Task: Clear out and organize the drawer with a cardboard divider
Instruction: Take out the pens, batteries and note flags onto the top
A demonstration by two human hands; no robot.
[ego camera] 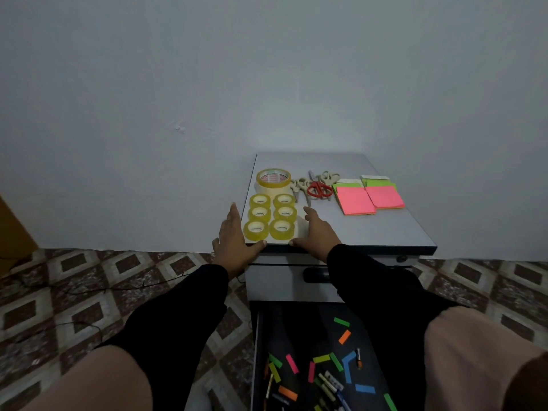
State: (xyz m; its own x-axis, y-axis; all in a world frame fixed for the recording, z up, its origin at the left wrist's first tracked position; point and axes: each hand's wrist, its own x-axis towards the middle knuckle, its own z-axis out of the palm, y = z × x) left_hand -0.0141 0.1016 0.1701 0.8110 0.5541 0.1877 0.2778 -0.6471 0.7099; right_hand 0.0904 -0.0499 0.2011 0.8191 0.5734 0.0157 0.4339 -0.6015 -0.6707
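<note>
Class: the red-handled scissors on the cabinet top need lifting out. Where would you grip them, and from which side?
Probably grip the red-handled scissors by their red loops, coming from the front. The loops face the person, the blades point towards the wall, and beige scissors crowd both sides.

The drawer (pixel 323 360) stands pulled open below both grips, dark inside, holding scattered coloured paper strips (pixel 341 322) and some pens (pixel 329 384) lying loose at its near end.
</note>
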